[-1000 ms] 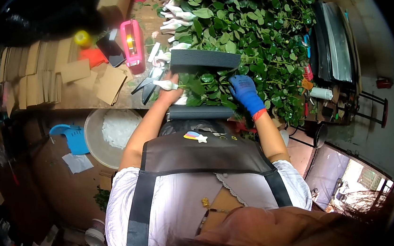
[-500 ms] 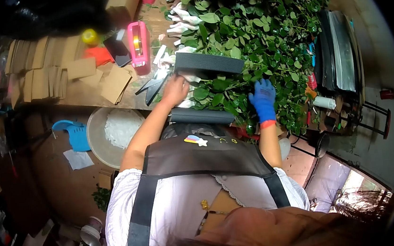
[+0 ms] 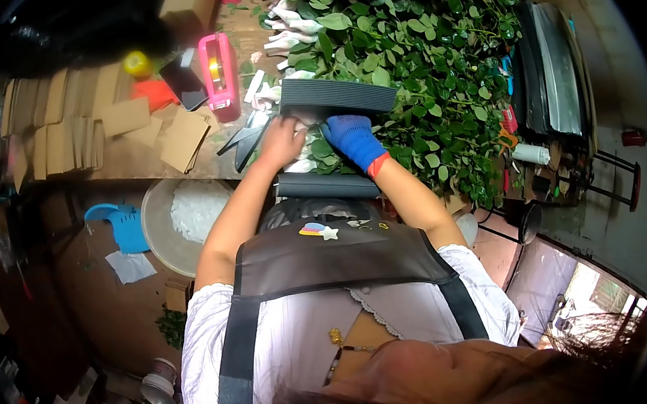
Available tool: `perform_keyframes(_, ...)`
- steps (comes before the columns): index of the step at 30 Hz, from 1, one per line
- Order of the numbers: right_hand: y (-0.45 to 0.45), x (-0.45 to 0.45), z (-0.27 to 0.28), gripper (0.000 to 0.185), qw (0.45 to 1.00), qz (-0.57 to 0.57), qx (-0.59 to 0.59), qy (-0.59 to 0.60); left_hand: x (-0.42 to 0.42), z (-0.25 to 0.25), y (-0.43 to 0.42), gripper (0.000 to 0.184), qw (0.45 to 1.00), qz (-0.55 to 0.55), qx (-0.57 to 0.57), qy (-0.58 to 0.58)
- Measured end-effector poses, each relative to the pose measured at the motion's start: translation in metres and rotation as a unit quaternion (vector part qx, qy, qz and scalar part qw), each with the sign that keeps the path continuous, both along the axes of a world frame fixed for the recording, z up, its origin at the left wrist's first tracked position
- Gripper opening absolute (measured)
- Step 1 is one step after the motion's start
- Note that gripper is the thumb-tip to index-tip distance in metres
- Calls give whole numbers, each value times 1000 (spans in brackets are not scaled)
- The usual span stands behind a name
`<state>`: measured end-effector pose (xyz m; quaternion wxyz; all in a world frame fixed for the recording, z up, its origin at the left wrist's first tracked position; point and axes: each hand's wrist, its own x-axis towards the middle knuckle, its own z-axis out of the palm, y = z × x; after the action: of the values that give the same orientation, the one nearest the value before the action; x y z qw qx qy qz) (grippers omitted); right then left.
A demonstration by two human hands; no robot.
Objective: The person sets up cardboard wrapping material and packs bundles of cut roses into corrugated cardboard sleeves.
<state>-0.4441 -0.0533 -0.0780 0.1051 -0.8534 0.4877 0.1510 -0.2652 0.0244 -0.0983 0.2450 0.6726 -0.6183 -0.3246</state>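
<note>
My left hand, bare, has its fingers closed at a white-wrapped flower head, just below a dark ribbed panel. Beside it, my right hand wears a blue glove with a red cuff. Its fingertips are bent down at the leafy stems near that flower head, and what they grip is hidden. A second ribbed panel lies along the table edge nearest me. Open scissors rest left of my left hand.
Leafy stems with white-wrapped heads pile up beyond the panel. A pink tape dispenser, phone and cardboard pieces lie to the left. Below the table edge stands a round tub. Dark sleeves stand at right.
My gloved right hand has moved left from the outer leaves to beside my left hand. My left hand has gone from under a wrapped flower head to closed fingers by the upper panel.
</note>
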Motion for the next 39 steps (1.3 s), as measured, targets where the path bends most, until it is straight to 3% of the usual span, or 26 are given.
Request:
perform_keyframes(3,2,-4,-8,39,998,18,-56,-26,1,11,-5,33,998,30,29,41)
perform_keyframes(4,4,-3,-7,39,997,24,-67,-30,2,-1,-2,29,990,-28,-116,-74)
perform_keyframes(7,2,3,6,39,1000,-14,3,-8,0,-2,-6,25,991,9,-77,-110)
perform_keyframes(11,1,-1,-2,39,1000,-13,-2,-21,3,7,5,32,983,134,-111,-52)
perform_keyframes(12,2,-2,-7,39,1000,-9,-18,-24,7,18,11,35,978,187,-95,1)
perform_keyframes(13,5,-2,-9,40,999,-7,-32,-27,14,18,15,30,943,274,-133,132)
perform_keyframes(15,4,-8,-6,38,999,-13,23,-41,37,26,21,26,921,266,-228,169)
perform_keyframes(16,2,-7,-3,38,997,-13,49,-50,56,13,26,22,951,226,-127,168)
perform_keyframes(19,2,0,1,36,998,-6,61,-6,37,1,20,33,983,164,22,79)
perform_keyframes(21,3,4,-8,34,1000,9,20,-14,22,7,6,46,993,97,69,-5)
perform_keyframes(25,2,3,-5,32,1000,11,26,-5,12,-3,2,38,996,81,36,29)
perform_keyframes(30,3,7,11,31,999,1,40,-15,-2,-13,13,27,972,178,-78,130)
perform_keyframes(33,1,8,6,33,999,-2,33,7,13,-14,13,23,906,309,-144,251)
perform_keyframes(34,2,7,6,33,999,-5,46,-1,28,-5,7,21,901,283,-208,254)
perform_keyframes(35,4,5,6,33,998,-9,60,-9,39,5,13,21,925,234,-187,233)
perform_keyframes(37,2,-2,17,34,991,-11,110,-72,55,6,19,22,953,163,59,248)
perform_keyframes(38,3,-4,19,34,994,13,90,-67,49,4,23,27,970,186,76,137)
perform_keyframes(39,7,-5,21,34,995,35,72,-63,44,5,20,36,986,162,22,45)
